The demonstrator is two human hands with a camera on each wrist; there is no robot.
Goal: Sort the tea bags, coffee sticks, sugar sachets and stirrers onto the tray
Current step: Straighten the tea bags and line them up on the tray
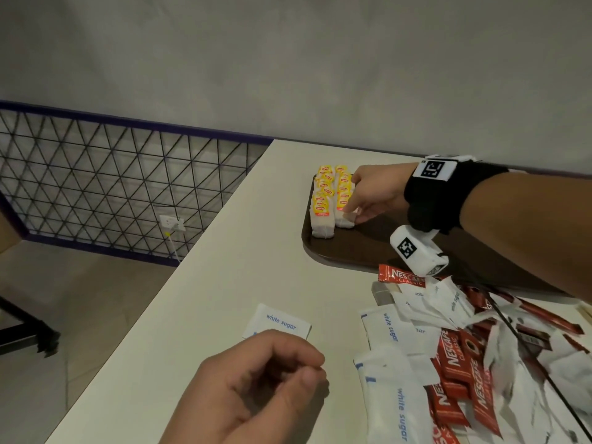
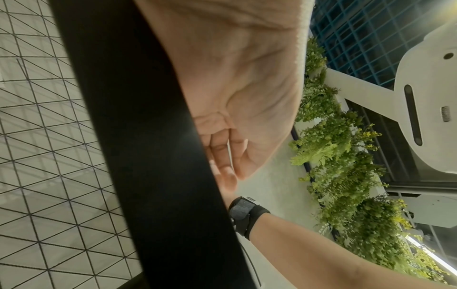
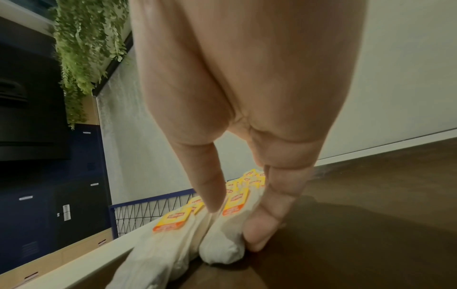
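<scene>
On the dark brown wooden tray (image 1: pixel 352 251), white paper tea bags with yellow tags (image 1: pixel 333 200) lie in two overlapping rows at its far left corner, touching each other; I count roughly four or five tags in each row, though the overlap blurs the tally. The right hand (image 1: pixel 371 193) pinches the nearest bag of the right row between thumb and fingers. The left hand (image 1: pixel 256 386) hovers over the pale bench (image 1: pixel 205 299), fingers curled, holding nothing. By my judgement only the tea is sorted. The red coffee sticks (image 1: pixel 455 373), at least six, and white sugar sachets (image 1: pixel 394 392), at least seven including one lone sachet (image 1: pixel 282 320), lie heaped off the tray. No stirrers can be made out with certainty.
</scene>
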